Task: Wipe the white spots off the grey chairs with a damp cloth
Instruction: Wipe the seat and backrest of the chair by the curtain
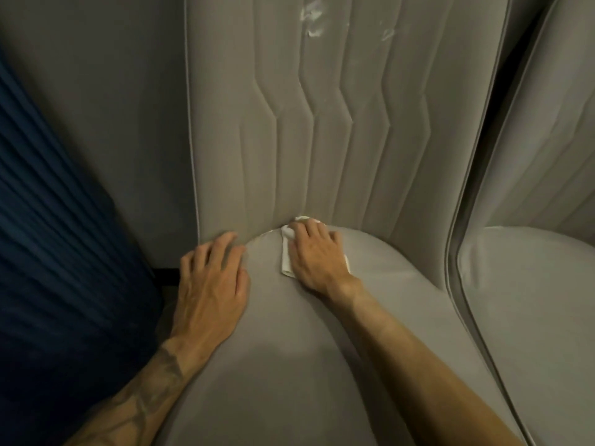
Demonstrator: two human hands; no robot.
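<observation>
The right hand (pixel 317 252) presses the white cloth (pixel 287 257) down, fingers nearly straight, at the crease behind the grey seat (pixel 289 349). The left hand (pixel 212 278) lies flat at its 9 o'clock, holding nothing. Rub softly along the crease. The white spots (pixel 311 19) sit at 12 o'clock on the backrest (pixel 289 140). A second grey chair (pixel 531 300) stands at 3 o'clock, and a blue curtain (pixel 48 220) at 9.
</observation>
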